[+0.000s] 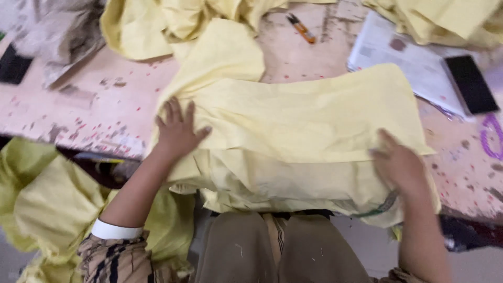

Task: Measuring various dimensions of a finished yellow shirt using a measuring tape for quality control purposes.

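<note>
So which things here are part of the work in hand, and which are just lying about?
In hand:
left hand, flat on the yellow cloth
right hand, on the same cloth's right edge

Lying about:
thread snips
papers
black phone
purple cord
more yellow fabric

Pale yellow cloth (293,131) lies folded, layered over table's near edge.
</note>
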